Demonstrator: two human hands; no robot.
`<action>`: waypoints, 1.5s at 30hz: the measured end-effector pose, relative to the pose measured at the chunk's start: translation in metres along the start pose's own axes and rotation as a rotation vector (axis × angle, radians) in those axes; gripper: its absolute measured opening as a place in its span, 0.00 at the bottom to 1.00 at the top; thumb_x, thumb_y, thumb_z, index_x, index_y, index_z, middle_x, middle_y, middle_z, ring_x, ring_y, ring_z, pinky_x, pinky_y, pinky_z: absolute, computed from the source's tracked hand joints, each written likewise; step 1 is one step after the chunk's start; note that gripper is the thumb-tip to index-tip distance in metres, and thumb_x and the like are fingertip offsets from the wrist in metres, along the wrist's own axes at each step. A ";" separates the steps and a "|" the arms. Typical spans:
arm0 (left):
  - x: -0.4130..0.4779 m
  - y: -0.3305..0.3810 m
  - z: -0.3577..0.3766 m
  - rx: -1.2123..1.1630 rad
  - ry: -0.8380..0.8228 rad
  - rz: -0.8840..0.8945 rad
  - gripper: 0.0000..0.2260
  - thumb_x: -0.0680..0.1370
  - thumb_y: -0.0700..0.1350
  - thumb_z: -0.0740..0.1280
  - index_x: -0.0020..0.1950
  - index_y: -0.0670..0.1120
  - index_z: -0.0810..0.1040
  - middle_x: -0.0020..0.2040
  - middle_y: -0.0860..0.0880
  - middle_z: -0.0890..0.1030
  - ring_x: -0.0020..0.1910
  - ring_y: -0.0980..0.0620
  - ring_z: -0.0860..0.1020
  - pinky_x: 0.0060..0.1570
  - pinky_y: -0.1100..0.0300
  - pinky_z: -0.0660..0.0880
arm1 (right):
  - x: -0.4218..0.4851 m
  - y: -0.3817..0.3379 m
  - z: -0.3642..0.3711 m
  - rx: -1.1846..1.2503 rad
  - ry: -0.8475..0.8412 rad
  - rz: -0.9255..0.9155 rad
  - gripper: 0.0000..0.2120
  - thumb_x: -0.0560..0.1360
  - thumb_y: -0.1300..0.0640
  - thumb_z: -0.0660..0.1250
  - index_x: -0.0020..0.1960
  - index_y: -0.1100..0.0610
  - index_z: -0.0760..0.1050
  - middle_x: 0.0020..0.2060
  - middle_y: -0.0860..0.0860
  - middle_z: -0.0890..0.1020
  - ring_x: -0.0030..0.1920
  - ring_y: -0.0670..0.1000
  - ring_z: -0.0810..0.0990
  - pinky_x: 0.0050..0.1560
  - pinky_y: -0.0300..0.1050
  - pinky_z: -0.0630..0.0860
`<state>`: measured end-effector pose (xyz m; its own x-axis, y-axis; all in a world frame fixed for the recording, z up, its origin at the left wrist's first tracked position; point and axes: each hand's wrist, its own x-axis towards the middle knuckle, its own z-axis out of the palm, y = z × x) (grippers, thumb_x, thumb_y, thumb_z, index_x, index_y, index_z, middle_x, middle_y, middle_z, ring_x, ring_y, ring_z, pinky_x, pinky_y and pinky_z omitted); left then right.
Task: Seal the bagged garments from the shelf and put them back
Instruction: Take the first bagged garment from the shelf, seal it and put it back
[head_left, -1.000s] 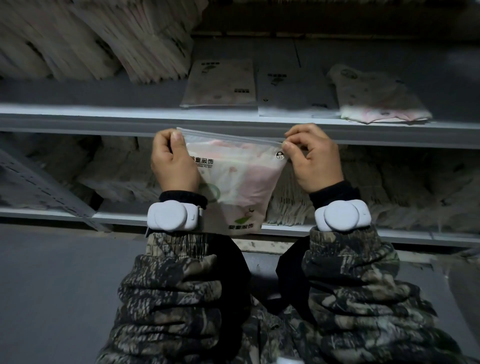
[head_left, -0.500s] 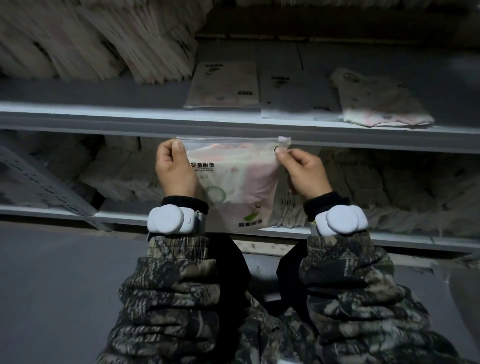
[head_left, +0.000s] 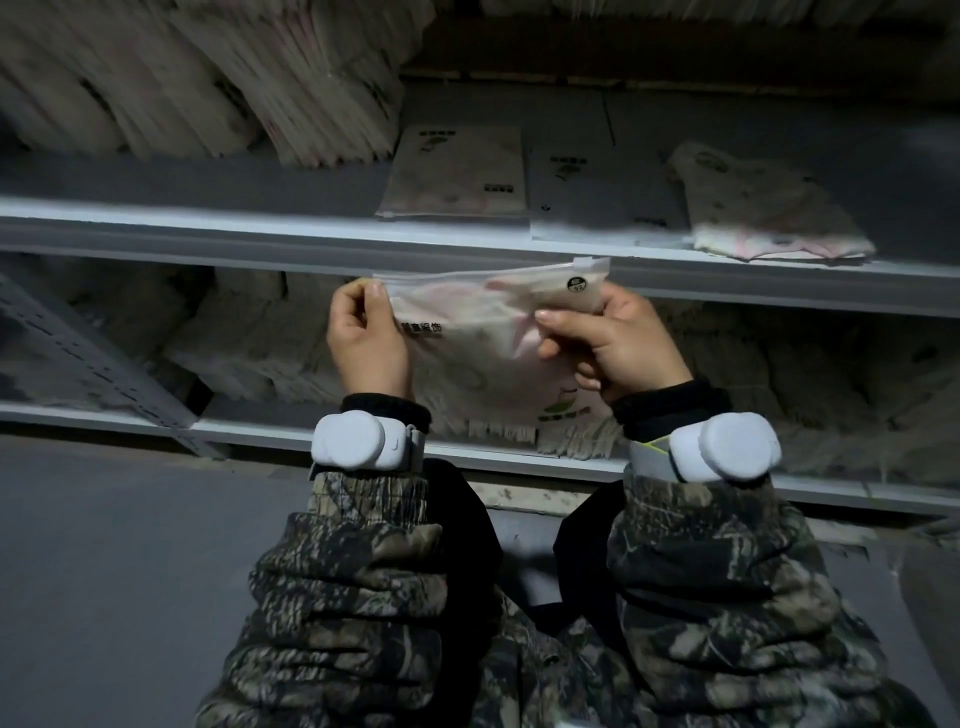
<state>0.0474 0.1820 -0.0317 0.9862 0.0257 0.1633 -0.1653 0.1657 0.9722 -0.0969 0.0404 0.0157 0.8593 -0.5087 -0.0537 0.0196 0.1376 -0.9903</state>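
Below shelf edge (head_left: 260, 228), bagged garment (head_left: 483, 338) held crosswise, zipper edge up, both hands.

A clear zip bag (head_left: 483, 338) holding a pale pink garment hangs upright before the shelf edge (head_left: 208, 228).

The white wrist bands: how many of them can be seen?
2. One white band sits on the left wrist, below the left hand. The other band sits on the right wrist, below the right hand.

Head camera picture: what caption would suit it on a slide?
Both hands, left hand and right hand, hold a bagged garment before the shelf.
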 end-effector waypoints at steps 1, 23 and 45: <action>0.000 -0.001 -0.002 0.003 -0.014 -0.030 0.08 0.79 0.48 0.62 0.40 0.54 0.75 0.37 0.54 0.75 0.37 0.55 0.71 0.44 0.56 0.70 | -0.002 -0.004 0.002 0.004 0.003 -0.052 0.04 0.72 0.68 0.69 0.41 0.61 0.76 0.23 0.52 0.80 0.15 0.44 0.67 0.17 0.30 0.59; -0.001 0.038 -0.015 -0.657 -0.671 -0.574 0.17 0.67 0.39 0.54 0.43 0.41 0.83 0.45 0.43 0.83 0.47 0.46 0.82 0.49 0.52 0.80 | -0.010 -0.014 0.000 -0.402 0.038 -0.545 0.20 0.64 0.77 0.69 0.48 0.57 0.80 0.41 0.47 0.82 0.43 0.41 0.79 0.47 0.33 0.75; 0.028 0.026 -0.008 0.021 -0.904 -0.181 0.39 0.68 0.29 0.66 0.74 0.55 0.62 0.67 0.49 0.74 0.65 0.46 0.74 0.60 0.43 0.74 | 0.039 0.040 0.004 -0.376 0.208 -0.353 0.37 0.70 0.71 0.69 0.74 0.57 0.59 0.71 0.47 0.64 0.74 0.47 0.61 0.76 0.47 0.58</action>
<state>0.0706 0.1950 -0.0027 0.6220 -0.7800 0.0691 -0.0175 0.0744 0.9971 -0.0605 0.0292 -0.0251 0.7136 -0.6314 0.3035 0.0715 -0.3653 -0.9281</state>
